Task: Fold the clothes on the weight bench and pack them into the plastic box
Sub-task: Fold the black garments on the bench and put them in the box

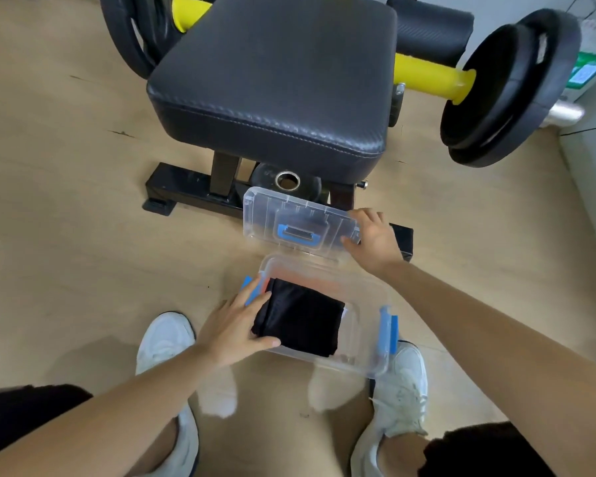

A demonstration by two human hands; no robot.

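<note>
Currently crouched over the clear plastic box (369,359), which sits on the floor between the person's white shoes (162,339), just in front of the weight bench (272,80). Bench pad shows no clothing on it.

Folded black garment (303,321) lies inside the box, toward its left end; some orange shows at the box's far left inner wall, cannot tell what.

Left hand (231,332): fingers spread and fairly straight, resting against the garment's left edge, thumb along its near corner. Reads as pressing it flat, not pinching.

Right hand (375,239): grips the right edge of the lid (265,215), thumb on the face, fingers curled over the rim. Lid stands up behind the box, blue handle (298,234) facing the person.

Handling judgement: garment looks thin, slick, sporty fabric; light, limp, likely to slide or spring out of its fold. Best held flat under the palm or taken by both folded edges together, not by one corner. Lid is light, stiff plastic and may flex; edge grip suits it. Blue latch (389,333) on the box's right end hangs open.

Packing appears nearly done; closing the lid is probably next.
</note>
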